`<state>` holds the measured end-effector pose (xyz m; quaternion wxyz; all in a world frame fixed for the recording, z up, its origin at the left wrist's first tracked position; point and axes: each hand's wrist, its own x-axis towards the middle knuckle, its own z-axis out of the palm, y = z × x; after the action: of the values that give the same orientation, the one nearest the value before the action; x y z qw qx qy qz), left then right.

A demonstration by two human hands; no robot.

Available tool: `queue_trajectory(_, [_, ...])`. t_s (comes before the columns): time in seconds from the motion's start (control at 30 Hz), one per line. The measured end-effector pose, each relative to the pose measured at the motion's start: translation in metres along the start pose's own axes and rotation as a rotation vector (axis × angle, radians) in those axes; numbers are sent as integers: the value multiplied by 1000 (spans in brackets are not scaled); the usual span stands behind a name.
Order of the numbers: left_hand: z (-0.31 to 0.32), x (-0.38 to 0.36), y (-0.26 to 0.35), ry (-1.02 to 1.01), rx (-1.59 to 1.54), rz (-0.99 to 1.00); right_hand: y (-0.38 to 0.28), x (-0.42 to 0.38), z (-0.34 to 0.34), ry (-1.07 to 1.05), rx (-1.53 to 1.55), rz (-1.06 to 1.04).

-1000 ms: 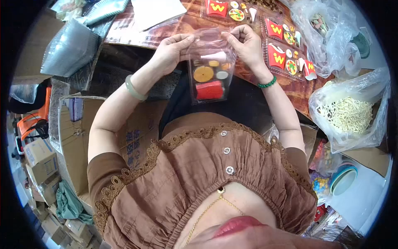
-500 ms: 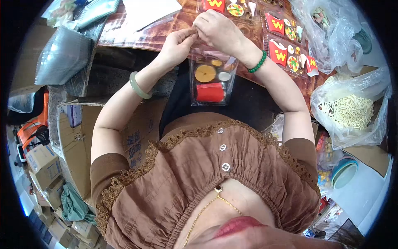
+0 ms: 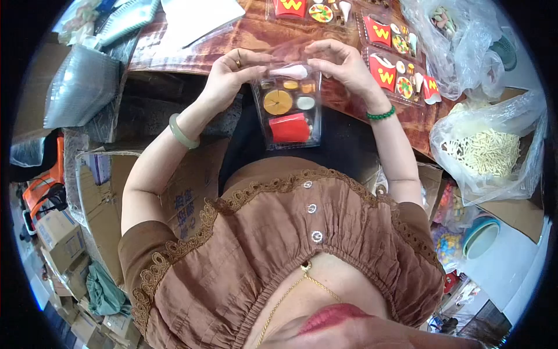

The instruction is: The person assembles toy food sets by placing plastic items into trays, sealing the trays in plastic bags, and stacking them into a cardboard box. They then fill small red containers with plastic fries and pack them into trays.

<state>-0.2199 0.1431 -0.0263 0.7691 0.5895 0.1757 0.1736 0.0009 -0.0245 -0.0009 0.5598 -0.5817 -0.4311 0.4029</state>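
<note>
My left hand (image 3: 235, 72) pinches the far left edge of a clear plastic pack (image 3: 260, 125), thumb against fingers. Across from it, my right hand (image 3: 344, 65) grips the far right edge the same way. The pack hangs tilted at the table's near edge, over my lap. Inside it lie a round orange toy piece (image 3: 278, 102), a red fries box (image 3: 289, 128), a white oval piece (image 3: 305, 103) and a pale drumstick-shaped piece (image 3: 290, 71). Between my hands the far end of the pack is see-through and hard to make out.
More filled packs (image 3: 386, 72) lie on the wooden table (image 3: 168, 55) at the right. White sheets (image 3: 200, 20) lie far left, beside stacked clear trays (image 3: 81, 87). A bag of pale sticks (image 3: 488, 151) stands right. Cardboard boxes (image 3: 61, 235) fill the left floor.
My hands, together at the far end of the pack before, have moved apart to its two sides and nearer to me. The pack now shows more of its far end.
</note>
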Motion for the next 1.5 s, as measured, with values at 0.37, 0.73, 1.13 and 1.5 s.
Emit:
queue_trajectory(0.37, [4, -29, 18, -26, -247, -117, 27, -15, 1, -137, -56, -403])
queue_trajectory(0.73, [58, -89, 62, 137, 619, 352, -34, -35, -24, -273, 13, 600])
queue_trajectory(1.13, [70, -63, 5, -406, 1021, 624, -35, -21, 12, -688, -574, 195])
queue_trajectory(1.5, [-45, -8, 52, 32, 962, 572, -62, 259, 144, -300, -686, -680])
